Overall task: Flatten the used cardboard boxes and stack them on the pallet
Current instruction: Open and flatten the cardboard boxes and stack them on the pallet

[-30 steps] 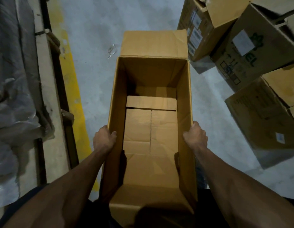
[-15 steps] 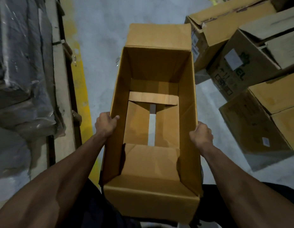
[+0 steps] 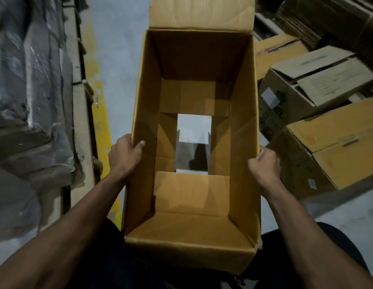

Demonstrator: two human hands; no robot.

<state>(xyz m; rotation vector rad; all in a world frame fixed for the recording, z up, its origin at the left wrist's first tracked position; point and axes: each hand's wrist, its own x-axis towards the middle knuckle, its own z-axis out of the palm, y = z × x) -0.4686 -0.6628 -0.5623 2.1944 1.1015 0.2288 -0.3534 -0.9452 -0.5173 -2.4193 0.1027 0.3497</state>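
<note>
A long brown cardboard box (image 3: pixel 242 113) hangs upright in front of me, its top open and its far flap standing up. My left hand (image 3: pixel 125 154) grips the left wall, thumb hooked over the rim. My right hand (image 3: pixel 263 164) grips the right wall from outside. The bottom flaps have parted, and the grey floor shows through a rectangular gap in the box's bottom. No pallet can be made out.
Several more cardboard boxes (image 3: pixel 319 142) are piled at the right, some with open flaps. At the left stands plastic-wrapped stock (image 3: pixel 29 97) on a wooden base, beside a yellow floor line (image 3: pixel 100 113). Grey concrete floor (image 3: pixel 116 38) lies ahead.
The box has risen toward me and fills more of the view. Its bottom flaps have swung apart, widening a narrow slit into a wide gap. Both hands keep their grips on the side walls.
</note>
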